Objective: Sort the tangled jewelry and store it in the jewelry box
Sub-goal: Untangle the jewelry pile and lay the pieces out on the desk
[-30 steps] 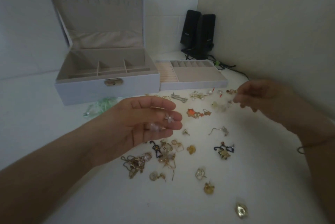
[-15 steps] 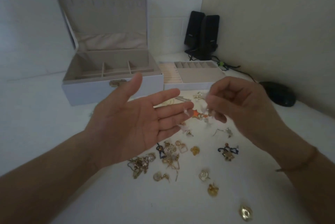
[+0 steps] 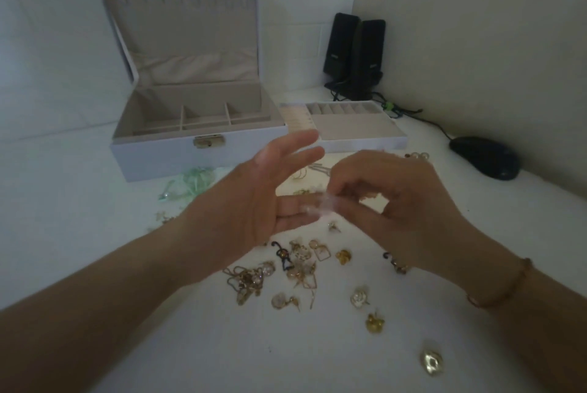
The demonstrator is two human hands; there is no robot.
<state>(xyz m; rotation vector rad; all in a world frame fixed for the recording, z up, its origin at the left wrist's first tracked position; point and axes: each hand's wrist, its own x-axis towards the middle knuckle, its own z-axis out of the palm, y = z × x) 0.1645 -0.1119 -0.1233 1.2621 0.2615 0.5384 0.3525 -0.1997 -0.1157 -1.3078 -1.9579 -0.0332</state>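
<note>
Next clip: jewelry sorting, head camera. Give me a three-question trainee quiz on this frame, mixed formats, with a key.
1. True or false: the jewelry box stands with its lid shut.
2. Multiple choice: where is the removable tray? A) inside the box; B) on the table to the right of the box; C) in the left hand.
3. Short answer: which hand pinches the small pale earring, and how is the other hand held?

Key
1. False; the lid stands open and the compartments show.
2. B.
3. The right hand pinches it at its fingertips; the left hand is open, palm up, its fingers straight beneath the earring.
</note>
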